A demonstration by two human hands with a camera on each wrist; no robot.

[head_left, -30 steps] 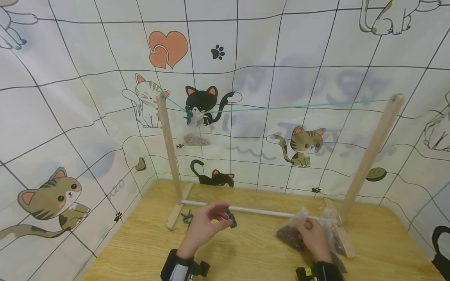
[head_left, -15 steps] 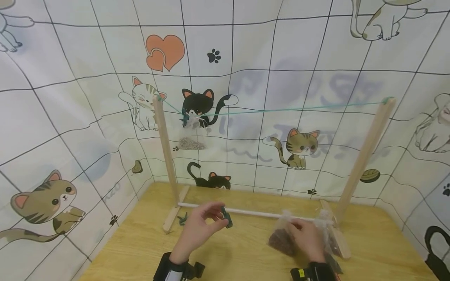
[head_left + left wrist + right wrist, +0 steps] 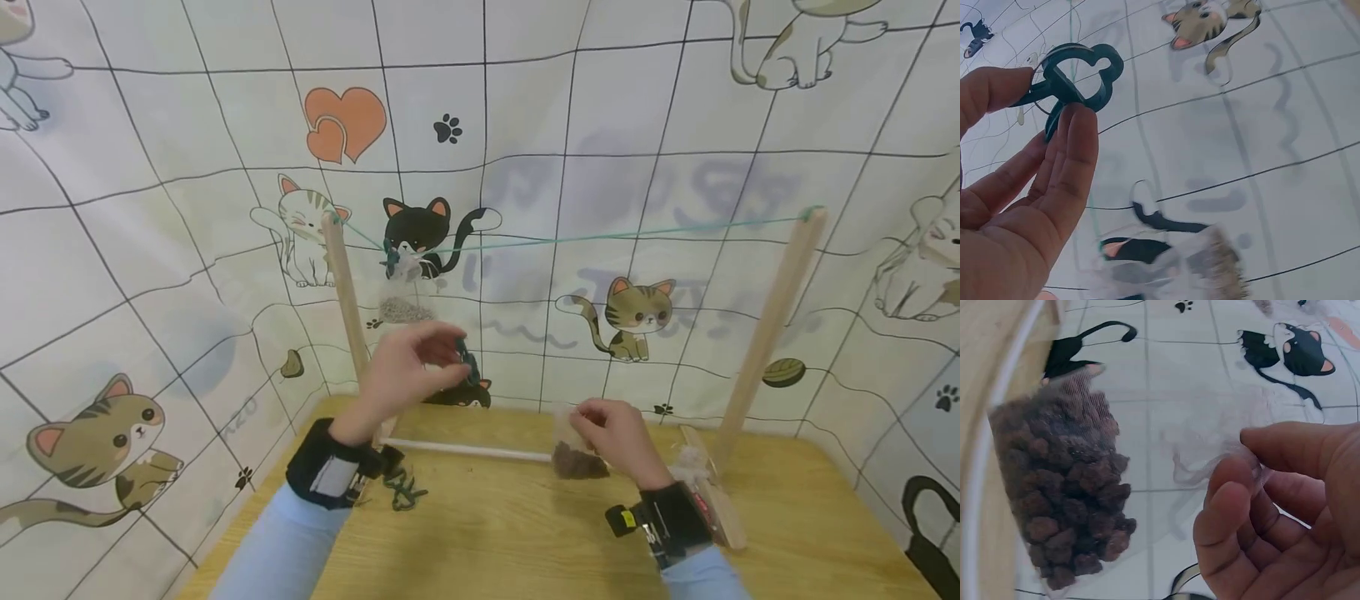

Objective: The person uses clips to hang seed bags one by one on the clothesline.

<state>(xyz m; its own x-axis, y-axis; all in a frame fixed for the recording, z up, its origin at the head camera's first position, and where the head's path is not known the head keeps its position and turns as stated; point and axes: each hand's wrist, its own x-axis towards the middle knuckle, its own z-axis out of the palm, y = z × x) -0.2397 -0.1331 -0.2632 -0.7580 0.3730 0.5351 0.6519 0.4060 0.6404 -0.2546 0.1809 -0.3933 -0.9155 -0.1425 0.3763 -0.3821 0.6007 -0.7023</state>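
My left hand (image 3: 397,371) is raised left of centre and pinches a dark green plastic plant clip (image 3: 1112,69) by its handles, between thumb and fingers. My right hand (image 3: 618,437) grips the gathered top of a clear bag (image 3: 579,462), which hangs above the table. Reddish-brown stones (image 3: 1066,487) fill the bag's bottom in the right wrist view. Behind the left hand, a thin green line (image 3: 570,240) runs between two wooden posts. Another green clip (image 3: 391,258) is on it near the left post, with a bag of pale granules (image 3: 405,310) hanging there.
Several green clips (image 3: 403,492) lie on the wooden table (image 3: 495,525) below the left wrist. More clear bags (image 3: 697,475) lie by the right post (image 3: 772,333). A white rod (image 3: 480,451) joins the posts low down. A cat-printed cloth forms the walls.
Both hands have risen from near the table. The left carries the clip up toward the line; the right has lifted the bag of stones off the table and moved slightly left.
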